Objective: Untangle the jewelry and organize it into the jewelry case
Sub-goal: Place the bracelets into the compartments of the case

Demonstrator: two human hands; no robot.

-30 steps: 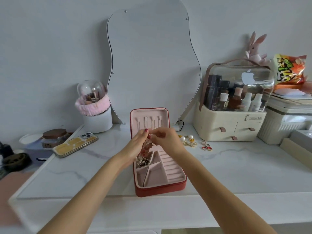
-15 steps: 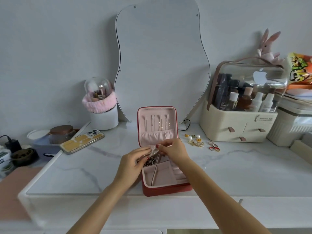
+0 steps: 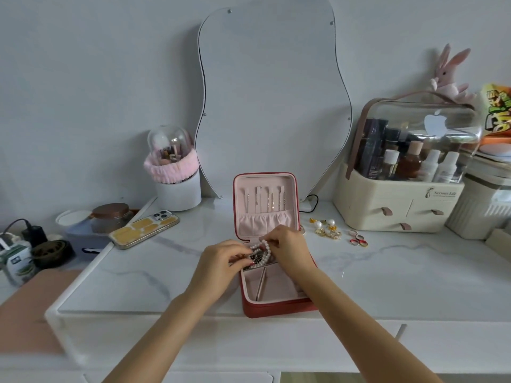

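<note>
Fingers of left hand and right hand curl, pinching the pearl strand above the case.

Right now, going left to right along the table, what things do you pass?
Charger → phone → brush cup → jewelry case → pearl earrings → red rings → makeup box

White marble table, jewelry case, phone, earrings

"Serious Life" on cream organizer; Apple logo on lid.
</note>
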